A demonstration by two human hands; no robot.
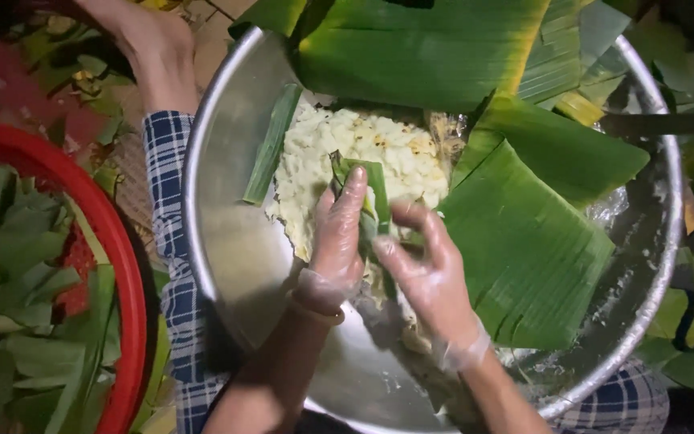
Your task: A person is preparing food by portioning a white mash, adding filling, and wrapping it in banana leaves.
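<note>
One wide metal basin [226, 241] fills the view, its far side lined with broad banana leaves [524, 241], a pale crumbly dough mass [323, 153] heaped at its middle. Beside it sits a red basket [126, 265] of leaf pieces. Both gloved hands meet over the dough: left hand [337, 233] and right hand [427, 269] pinching a narrow folded leaf strip [375, 189].

Folded leaf strip held over white dough

A narrow green leaf strip [373, 197], folded lengthwise and standing nearly upright, is pinched between two gloved hands; its lower part is hidden by the fingers. Beneath it a lumpy, pale white dough mass [323, 153] with yellowish flecks is spread in a wide metal basin [226, 241].
</note>
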